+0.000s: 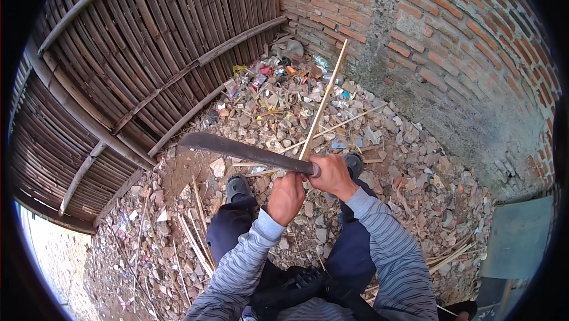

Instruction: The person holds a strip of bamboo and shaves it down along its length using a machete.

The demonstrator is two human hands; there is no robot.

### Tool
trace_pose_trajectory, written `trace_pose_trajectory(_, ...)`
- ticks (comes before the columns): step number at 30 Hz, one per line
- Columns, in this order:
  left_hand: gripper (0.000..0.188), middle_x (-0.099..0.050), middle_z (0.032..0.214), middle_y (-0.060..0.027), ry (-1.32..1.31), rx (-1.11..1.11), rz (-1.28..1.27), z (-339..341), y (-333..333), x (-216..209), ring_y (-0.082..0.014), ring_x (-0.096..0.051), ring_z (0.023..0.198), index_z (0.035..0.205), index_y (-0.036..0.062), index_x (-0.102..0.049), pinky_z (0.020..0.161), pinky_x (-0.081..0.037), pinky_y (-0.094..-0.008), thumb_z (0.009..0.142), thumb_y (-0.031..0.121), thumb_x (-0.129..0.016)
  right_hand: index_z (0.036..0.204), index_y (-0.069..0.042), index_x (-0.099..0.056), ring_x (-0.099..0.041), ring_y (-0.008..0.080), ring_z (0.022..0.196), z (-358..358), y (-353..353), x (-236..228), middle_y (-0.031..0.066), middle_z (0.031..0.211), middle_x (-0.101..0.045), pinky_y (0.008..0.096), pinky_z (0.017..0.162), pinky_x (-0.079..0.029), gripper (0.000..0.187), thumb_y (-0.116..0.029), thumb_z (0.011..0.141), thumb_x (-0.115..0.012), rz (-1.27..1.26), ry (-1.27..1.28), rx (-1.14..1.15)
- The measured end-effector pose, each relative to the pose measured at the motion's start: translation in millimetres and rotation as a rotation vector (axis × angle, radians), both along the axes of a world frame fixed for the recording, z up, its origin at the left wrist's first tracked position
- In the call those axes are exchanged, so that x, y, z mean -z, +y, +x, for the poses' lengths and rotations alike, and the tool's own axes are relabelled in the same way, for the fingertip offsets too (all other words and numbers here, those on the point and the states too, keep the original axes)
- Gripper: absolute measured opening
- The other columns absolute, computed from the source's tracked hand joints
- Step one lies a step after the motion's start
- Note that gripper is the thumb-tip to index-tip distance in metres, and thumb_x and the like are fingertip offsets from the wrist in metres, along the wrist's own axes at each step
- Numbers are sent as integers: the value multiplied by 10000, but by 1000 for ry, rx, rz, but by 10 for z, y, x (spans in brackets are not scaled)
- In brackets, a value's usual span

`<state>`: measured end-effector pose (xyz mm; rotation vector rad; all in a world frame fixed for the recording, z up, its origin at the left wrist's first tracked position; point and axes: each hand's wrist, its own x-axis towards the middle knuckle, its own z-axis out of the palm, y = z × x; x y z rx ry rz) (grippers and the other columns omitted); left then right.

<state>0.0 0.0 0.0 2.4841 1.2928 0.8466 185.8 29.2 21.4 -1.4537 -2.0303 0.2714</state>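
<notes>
A machete (240, 149) with a wide dark blade lies crosswise before me, its rounded tip to the left. My right hand (333, 174) is closed at its handle end; the fingers cover most of the handle. Just under the blade, my left hand (285, 196) is closed around the lower end of a long pale bamboo strip (325, 105). The strip rises away from me, tilted to the right, and the blade crosses it close above my left fist. Its lowest end is hidden by the blade and hand.
Broken brick and stone rubble (415, 188) covers the ground, with litter (278, 75) heaped in the far corner. Loose bamboo strips (195, 241) lie left of my legs. A slatted bamboo wall (154, 37) stands left, a brick wall (438, 31) right. A grey-green panel (515, 238) leans at right.
</notes>
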Motion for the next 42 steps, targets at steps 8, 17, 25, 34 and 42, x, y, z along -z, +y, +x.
trace_pose_trajectory(8, 95, -671, 814, -256, -418, -35, -229, 128, 1, -290, -489, -656, 725, 1019, -7, -619, 652, -502, -577, 1021, 49, -542, 822, -93, -710, -690, 385, 612, 76, 43, -110, 166, 615, -645, 479, 537, -506, 248, -289, 749, -844, 83, -14, 18)
trace_pose_trajectory(17, 147, -688, 827, -285, -473, -40, -318, 31, -24, -437, -513, -669, 747, 1010, -13, -593, 646, -503, -595, 1064, 113, -541, 826, -126, -707, -685, 370, 571, 47, 101, -68, 137, 602, -658, 476, 519, -511, 168, -247, 734, -779, 179, -10, 60)
trace_pose_trajectory(25, 165, -677, 784, -279, -447, -8, -272, -40, 10, -392, -514, -655, 716, 978, -10, -576, 618, -490, -591, 1070, 120, -534, 851, -115, -733, -697, 385, 621, 76, 143, -134, 144, 655, -684, 481, 557, -527, 141, -210, 750, -761, 146, -16, 92)
trace_pose_trajectory(34, 223, -645, 734, -224, -454, -23, -407, -317, -184, -355, -402, -642, 628, 998, -19, -639, 604, -466, -486, 1088, 159, -538, 946, -4, -754, -712, 401, 744, 1334, 634, 134, 226, 772, -709, 447, 704, -536, 224, -188, 819, -741, -9, 227, 661)
trace_pose_trajectory(42, 454, -458, 658, -38, -666, 61, -737, -302, 8, -386, -160, -460, 491, 1122, 34, -590, 504, -402, -382, 1155, 436, -383, 891, -14, -729, -514, 107, 558, 1391, 544, 359, -33, 627, -538, 338, 544, -408, 298, -306, 924, -778, -53, 565, 562)
